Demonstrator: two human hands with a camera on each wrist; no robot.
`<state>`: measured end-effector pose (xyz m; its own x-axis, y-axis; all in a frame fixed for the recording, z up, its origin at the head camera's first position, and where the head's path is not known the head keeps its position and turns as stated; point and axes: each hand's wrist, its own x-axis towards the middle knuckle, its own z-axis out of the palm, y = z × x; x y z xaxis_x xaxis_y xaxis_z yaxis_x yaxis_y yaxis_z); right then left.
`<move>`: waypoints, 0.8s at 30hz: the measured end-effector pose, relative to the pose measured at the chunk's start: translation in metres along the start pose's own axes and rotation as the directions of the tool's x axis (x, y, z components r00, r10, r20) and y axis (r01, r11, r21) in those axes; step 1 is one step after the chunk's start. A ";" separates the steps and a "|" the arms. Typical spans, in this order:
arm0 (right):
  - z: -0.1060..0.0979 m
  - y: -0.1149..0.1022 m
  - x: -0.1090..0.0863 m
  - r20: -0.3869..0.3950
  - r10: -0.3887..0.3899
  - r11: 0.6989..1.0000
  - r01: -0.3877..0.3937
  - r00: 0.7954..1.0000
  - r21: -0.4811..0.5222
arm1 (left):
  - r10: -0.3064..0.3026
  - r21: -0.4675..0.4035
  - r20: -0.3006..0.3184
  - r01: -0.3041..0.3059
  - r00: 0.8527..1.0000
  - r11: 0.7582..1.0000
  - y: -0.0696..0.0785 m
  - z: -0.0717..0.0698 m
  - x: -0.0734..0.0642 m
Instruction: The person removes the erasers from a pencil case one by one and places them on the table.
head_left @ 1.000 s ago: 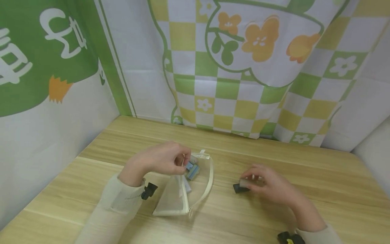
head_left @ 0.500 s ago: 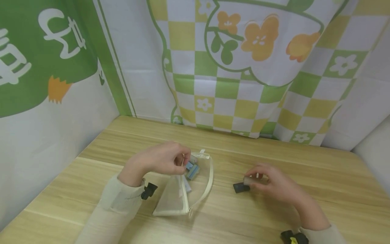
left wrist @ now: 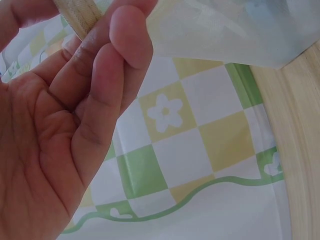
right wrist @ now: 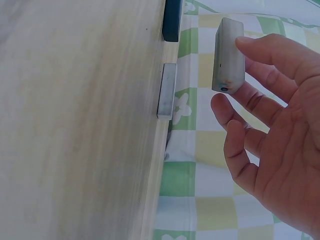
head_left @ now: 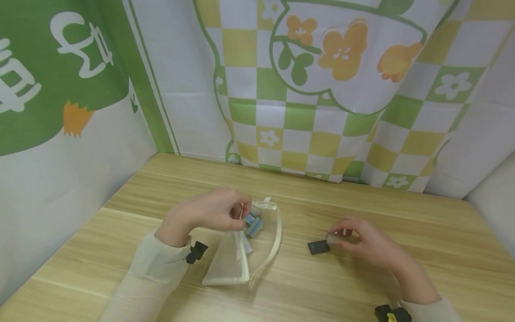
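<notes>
My left hand pinches the rim of an open mesh zip pouch. In the left wrist view its beige zipper edge runs between the fingers. Small blue and grey blocks and a pale flat piece show in the pouch. My right hand holds a small grey rectangular block between thumb and fingers, above the table. One end of that block has a small dark hole. On the table below lie a dark flat block and another grey block, which the right wrist view shows beside it.
A wooden table carries everything. Behind it hangs a checked, flowered cloth, and a green and white cloth closes off the left side. The pouch's zipper pull hangs at its near corner.
My right hand has drifted slightly right with the grey block, so more of the dark block shows. The left hand and the pouch stay in place.
</notes>
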<state>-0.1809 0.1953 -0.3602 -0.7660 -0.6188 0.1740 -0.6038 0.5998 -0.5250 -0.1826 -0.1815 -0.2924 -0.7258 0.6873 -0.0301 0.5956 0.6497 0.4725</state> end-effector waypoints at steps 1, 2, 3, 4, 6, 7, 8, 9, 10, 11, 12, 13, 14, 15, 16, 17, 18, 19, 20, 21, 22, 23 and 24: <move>0.000 0.000 0.000 0.002 0.002 1.000 -0.002 1.000 -0.003 | 0.000 0.001 0.000 0.000 1.000 1.000 0.000 0.000 0.000; 0.000 0.001 0.000 0.003 0.004 1.000 -0.004 1.000 -0.005 | 0.001 0.003 -0.002 -0.001 1.000 1.000 0.000 0.000 0.000; -0.001 0.001 0.000 0.008 0.008 1.000 -0.008 1.000 -0.005 | 0.000 0.005 -0.003 0.000 1.000 1.000 0.000 0.000 0.000; -0.001 0.001 0.000 0.012 0.012 1.000 -0.012 1.000 -0.004 | 0.002 0.009 -0.005 -0.002 1.000 1.000 0.000 0.000 0.000; -0.002 0.002 -0.001 0.024 0.020 1.000 -0.020 0.999 0.004 | 0.004 0.013 -0.008 -0.004 1.000 1.000 0.000 0.000 0.000; -0.003 0.003 -0.001 0.028 0.023 1.000 -0.023 0.999 0.007 | 0.003 0.015 -0.009 -0.003 1.000 1.000 -0.001 0.000 0.000; -0.003 0.003 -0.001 0.033 0.024 1.000 -0.024 0.999 0.010 | 0.003 0.014 -0.010 -0.003 1.000 1.000 -0.001 0.000 0.000; -0.004 0.004 -0.001 0.036 0.027 1.000 -0.027 0.999 0.012 | 0.000 0.013 -0.009 0.000 1.000 1.000 -0.001 0.000 0.000; -0.004 0.004 -0.001 0.036 0.025 1.000 -0.026 0.999 0.011 | 0.000 0.013 -0.009 0.000 1.000 1.000 -0.001 0.000 0.000; -0.004 0.004 -0.001 0.034 0.025 1.000 -0.025 0.999 0.010 | -0.002 0.014 -0.009 0.002 1.000 1.000 -0.001 0.000 0.000; -0.004 0.005 -0.001 0.032 0.025 1.000 -0.026 0.999 0.006 | -0.003 0.015 -0.009 0.003 1.000 1.000 0.000 0.000 0.000; -0.004 0.005 -0.001 0.030 0.027 1.000 -0.027 0.999 0.005 | -0.004 0.016 -0.009 0.005 1.000 1.000 0.000 0.000 0.000; -0.004 0.005 -0.001 0.030 0.032 0.999 -0.032 0.999 0.006 | -0.006 0.017 -0.009 0.006 1.000 1.000 0.000 0.000 0.000; -0.004 0.005 -0.001 0.029 0.038 0.999 -0.038 0.999 0.005 | -0.007 0.021 -0.009 0.007 1.000 1.000 0.000 0.000 0.000; -0.004 0.005 -0.002 0.030 0.045 0.999 -0.045 0.999 0.003 | -0.007 0.024 -0.010 0.007 1.000 1.000 0.000 0.000 0.000; -0.005 0.005 -0.002 0.031 0.053 0.999 -0.053 0.998 0.002 | -0.009 0.025 -0.009 0.009 1.000 1.000 0.000 0.000 0.000; -0.005 0.005 -0.002 0.034 0.060 0.998 -0.060 0.998 0.001 | -0.009 0.026 -0.008 0.009 1.000 1.000 0.001 0.000 0.000; -0.005 0.005 -0.002 0.037 0.066 0.998 -0.066 0.997 -0.002 | -0.010 0.027 -0.008 0.010 1.000 1.000 0.001 0.000 0.000; -0.005 0.005 -0.002 0.041 0.071 0.997 -0.071 0.997 -0.006 | -0.010 0.027 -0.007 0.011 1.000 1.000 0.001 0.000 0.000; -0.005 0.006 -0.002 0.044 0.074 0.997 -0.074 0.996 -0.011 | -0.011 0.026 -0.006 0.011 1.000 1.000 0.001 0.000 0.000; -0.006 0.006 -0.002 0.047 0.075 0.997 -0.074 0.996 -0.016 | -0.012 0.024 -0.004 0.012 1.000 1.000 0.001 0.000 0.001; -0.006 0.006 -0.002 0.049 0.074 0.997 -0.073 0.996 -0.019 | -0.011 0.021 -0.003 0.011 1.000 1.000 0.000 0.000 0.001; -0.006 0.007 -0.002 0.051 0.073 0.997 -0.072 0.996 -0.020 | -0.011 0.020 -0.002 0.011 1.000 1.000 0.000 0.000 0.001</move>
<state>-0.1851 0.2035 -0.3592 -0.7956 -0.5987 0.0928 -0.5517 0.6527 -0.5193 -0.1828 -0.1807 -0.2925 -0.7325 0.6799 -0.0338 0.5946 0.6632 0.4546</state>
